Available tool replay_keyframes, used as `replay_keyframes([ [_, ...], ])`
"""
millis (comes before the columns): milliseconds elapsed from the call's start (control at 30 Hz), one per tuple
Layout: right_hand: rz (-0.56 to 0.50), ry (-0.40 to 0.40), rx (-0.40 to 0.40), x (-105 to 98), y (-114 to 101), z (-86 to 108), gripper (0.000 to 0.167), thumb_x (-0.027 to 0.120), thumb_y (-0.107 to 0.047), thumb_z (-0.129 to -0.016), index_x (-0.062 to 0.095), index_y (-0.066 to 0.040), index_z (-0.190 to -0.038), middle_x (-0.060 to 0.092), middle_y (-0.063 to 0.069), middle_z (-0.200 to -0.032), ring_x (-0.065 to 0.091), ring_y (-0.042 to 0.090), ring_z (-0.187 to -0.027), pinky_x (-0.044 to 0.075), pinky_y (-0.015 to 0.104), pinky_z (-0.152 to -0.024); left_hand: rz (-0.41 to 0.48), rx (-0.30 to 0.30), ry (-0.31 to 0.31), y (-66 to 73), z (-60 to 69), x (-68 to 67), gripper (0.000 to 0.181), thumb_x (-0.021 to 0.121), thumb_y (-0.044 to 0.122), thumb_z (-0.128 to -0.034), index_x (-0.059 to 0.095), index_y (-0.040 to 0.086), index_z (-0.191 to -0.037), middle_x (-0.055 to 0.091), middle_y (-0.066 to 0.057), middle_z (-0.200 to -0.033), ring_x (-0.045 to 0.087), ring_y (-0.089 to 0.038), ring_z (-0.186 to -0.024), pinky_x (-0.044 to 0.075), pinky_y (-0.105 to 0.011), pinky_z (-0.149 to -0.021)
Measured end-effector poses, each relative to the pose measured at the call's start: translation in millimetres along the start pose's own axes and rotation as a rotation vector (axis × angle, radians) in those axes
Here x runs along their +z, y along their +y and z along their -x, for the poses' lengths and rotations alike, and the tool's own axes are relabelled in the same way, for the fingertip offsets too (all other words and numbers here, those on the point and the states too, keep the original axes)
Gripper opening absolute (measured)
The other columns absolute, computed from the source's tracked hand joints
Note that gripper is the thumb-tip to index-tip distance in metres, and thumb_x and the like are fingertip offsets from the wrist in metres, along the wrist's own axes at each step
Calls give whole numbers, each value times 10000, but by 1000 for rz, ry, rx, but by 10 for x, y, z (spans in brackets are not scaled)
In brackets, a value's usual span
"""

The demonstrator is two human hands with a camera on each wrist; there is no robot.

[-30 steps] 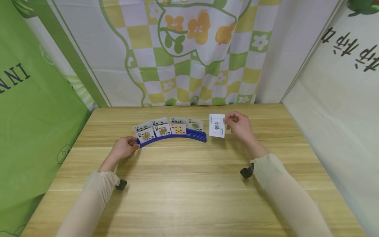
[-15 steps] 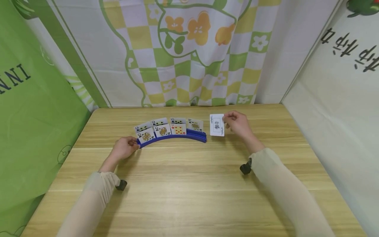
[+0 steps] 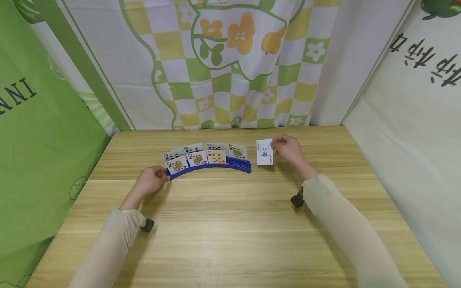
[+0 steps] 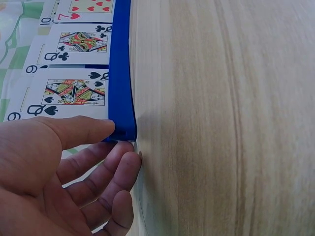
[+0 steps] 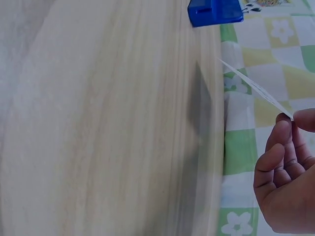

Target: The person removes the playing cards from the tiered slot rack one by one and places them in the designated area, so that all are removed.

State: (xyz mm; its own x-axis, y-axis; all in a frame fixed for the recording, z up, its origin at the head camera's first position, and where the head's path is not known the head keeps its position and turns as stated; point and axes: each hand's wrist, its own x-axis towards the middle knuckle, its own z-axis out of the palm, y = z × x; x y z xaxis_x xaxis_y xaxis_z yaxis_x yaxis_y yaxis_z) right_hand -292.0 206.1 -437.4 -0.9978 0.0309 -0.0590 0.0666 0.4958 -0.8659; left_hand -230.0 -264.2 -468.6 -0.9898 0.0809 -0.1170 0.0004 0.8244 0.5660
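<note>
A curved blue playing card holder stands on the table with two rows of upright cards. In its front row are the queen of spades, the queen of clubs and the seven of hearts. Two nines, a ten and a king show behind. My left hand grips the holder's left end, thumb on the front edge and fingers at the end. To the right of the holder, my right hand pinches a joker card by its right edge, held above the table.
The wooden table runs back to a checked, flowered cloth. A green cloth hangs at the left, a pale one with dark writing at the right. A small black device sits at the right wrist.
The joker has shifted very slightly right and its tilt differs a little. My right wrist and sleeve have drifted a little to the left and away. The left hand and holder stay put.
</note>
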Motion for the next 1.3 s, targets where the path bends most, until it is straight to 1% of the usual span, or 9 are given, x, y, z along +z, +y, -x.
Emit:
replay_keyframes([
  [133, 15, 4, 12, 2, 33, -37, 297, 554, -205, -989, 632, 1, -1188, 674, 211, -1116, 632, 286, -838, 533, 323, -699, 1, 4, 1, 0, 7, -5, 384, 666, 161, -913, 623, -86, -1204, 732, -234, -1055, 698, -293, -880, 511, -316, -743],
  [367, 17, -24, 59, 13, 44, -84, 314, 541, -209, -999, 617, 10, -1212, 645, 199, -1175, 633, 334, -962, 539, 416, -845, 5, -8, -7, 7, 17, -3, 384, 672, 158, -914, 621, -82, -1210, 728, -230, -1058, 690, -289, -883, 509, -317, -744],
  [467, 31, -22, 64, 16, 42, -113, 311, 544, -199, -998, 620, 20, -1205, 650, 214, -1181, 635, 355, -983, 540, 376, -813, 5, -10, -6, 10, 14, 3, 380, 672, 156, -916, 620, -78, -1211, 728, -227, -1057, 687, -284, -879, 506, -315, -741],
  [600, 78, -19, 79, 11, 45, -148, 312, 548, -219, -996, 631, 3, -1200, 663, 202, -1180, 644, 312, -953, 507, 265, -714, 1, -9, -5, 16, 8, -6, 394, 665, 164, -917, 613, -74, -1227, 724, -225, -1065, 680, -279, -877, 497, -302, -730],
  [667, 103, -21, 89, 7, 49, -158, 323, 548, -231, -994, 631, -5, -1208, 666, 199, -1175, 648, 293, -944, 489, 241, -696, 0, -11, -6, 20, 7, -16, 404, 660, 170, -918, 609, -74, -1236, 722, -226, -1071, 677, -281, -882, 492, -300, -731],
  [767, 122, -27, 113, -1, 64, -169, 332, 547, -244, -988, 630, -12, -1211, 667, 191, -1164, 642, 284, -970, 494, 281, -747, -2, -13, -7, 22, 5, -22, 416, 657, 176, -919, 604, -74, -1247, 721, -226, -1075, 672, -283, -889, 485, -300, -733],
  [900, 173, -39, 121, -16, 93, -187, 327, 540, -246, -988, 639, -7, -1187, 667, 192, -1164, 612, 297, -1022, 486, 359, -860, -10, -13, -5, 17, -1, -13, 413, 661, 181, -920, 609, -66, -1246, 725, -215, -1071, 671, -285, -892, 480, -308, -742],
  [1067, 235, -81, 147, -33, 127, -225, 313, 544, -244, -988, 646, -2, -1156, 653, 194, -1208, 576, 321, -1095, 469, 432, -960, -9, -3, 4, 12, -1, -6, 403, 664, 178, -915, 615, -68, -1232, 733, -212, -1060, 679, -291, -889, 485, -323, -751],
  [1300, 243, -140, 217, -37, 140, -235, 313, 542, -223, -988, 624, -13, -1206, 615, 199, -1265, 544, 334, -1173, 439, 457, -1033, 1, -17, -10, -1, 21, 2, 407, 662, 172, -919, 607, -72, -1239, 726, -218, -1072, 679, -294, -900, 492, -319, -751],
])
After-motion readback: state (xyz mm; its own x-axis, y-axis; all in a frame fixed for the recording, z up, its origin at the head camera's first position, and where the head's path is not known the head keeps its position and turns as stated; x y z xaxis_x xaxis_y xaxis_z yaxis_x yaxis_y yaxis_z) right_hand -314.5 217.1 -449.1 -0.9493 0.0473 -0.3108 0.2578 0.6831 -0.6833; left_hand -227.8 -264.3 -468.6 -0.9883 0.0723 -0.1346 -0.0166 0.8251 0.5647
